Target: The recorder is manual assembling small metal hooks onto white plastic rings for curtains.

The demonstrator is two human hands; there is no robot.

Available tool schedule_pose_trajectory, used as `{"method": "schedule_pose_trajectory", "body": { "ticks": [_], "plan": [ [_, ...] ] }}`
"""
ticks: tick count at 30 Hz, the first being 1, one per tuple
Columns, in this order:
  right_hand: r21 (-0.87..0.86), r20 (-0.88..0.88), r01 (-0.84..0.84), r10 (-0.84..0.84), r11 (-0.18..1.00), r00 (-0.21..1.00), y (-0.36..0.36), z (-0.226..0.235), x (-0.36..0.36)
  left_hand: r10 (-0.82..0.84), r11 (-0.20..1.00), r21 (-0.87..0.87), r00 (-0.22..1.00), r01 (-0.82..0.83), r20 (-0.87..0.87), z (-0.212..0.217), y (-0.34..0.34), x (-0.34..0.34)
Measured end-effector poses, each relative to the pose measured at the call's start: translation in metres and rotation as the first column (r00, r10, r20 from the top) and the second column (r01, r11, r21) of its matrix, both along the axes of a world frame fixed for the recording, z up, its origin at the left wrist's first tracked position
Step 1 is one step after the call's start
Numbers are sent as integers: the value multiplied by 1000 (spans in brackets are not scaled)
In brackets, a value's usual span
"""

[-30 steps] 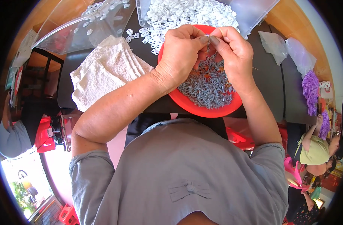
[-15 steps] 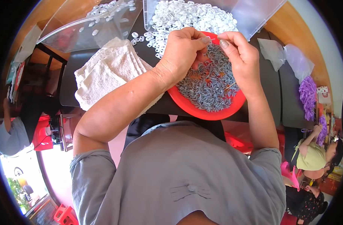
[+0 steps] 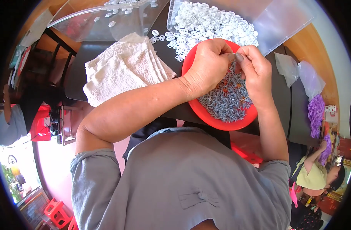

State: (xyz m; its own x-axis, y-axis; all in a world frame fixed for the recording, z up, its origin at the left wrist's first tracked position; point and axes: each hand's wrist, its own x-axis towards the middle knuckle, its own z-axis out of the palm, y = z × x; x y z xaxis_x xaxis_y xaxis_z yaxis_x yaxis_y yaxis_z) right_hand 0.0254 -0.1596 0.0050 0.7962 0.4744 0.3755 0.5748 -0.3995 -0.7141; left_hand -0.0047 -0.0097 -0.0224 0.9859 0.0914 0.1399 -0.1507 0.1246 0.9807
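Over a red plastic basin [image 3: 220,125], my left hand [image 3: 208,65] and my right hand [image 3: 257,71] come together, thumbs and forefingers pinched tip to tip. Whatever they grip is mostly covered by the fingertips and too small to name. The basin holds a heap of small grey translucent plastic pieces [image 3: 226,102], with a few orange bits among them. Just beyond its rim lie many white oval plastic pieces with holes [image 3: 212,21], partly inside a clear plastic box [image 3: 277,23] and partly spilled on the dark table [image 3: 77,80].
A folded cream towel [image 3: 121,73] lies left of the basin, below another clear box [image 3: 83,32] with white pieces. Two plastic bags [image 3: 310,76] sit at the table's right. A person in a yellow top [image 3: 311,172] handles purple strands [image 3: 316,115] farther right.
My fingertips have drawn together; a small pale piece that showed between them is now mostly hidden. The whole scene has shifted somewhat right and down in the view.
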Motion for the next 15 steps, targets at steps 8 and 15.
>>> {"method": "schedule_pose_trajectory", "body": {
  "ticks": [8,15],
  "plan": [
    [-150,-177,-80,53,985,983,13,36,46,-11,998,-56,986,2,-167,2,0,2],
    [-516,452,68,204,854,868,70,-15,132,-102,992,-97,978,85,-183,3,5,3]
  ]
}}
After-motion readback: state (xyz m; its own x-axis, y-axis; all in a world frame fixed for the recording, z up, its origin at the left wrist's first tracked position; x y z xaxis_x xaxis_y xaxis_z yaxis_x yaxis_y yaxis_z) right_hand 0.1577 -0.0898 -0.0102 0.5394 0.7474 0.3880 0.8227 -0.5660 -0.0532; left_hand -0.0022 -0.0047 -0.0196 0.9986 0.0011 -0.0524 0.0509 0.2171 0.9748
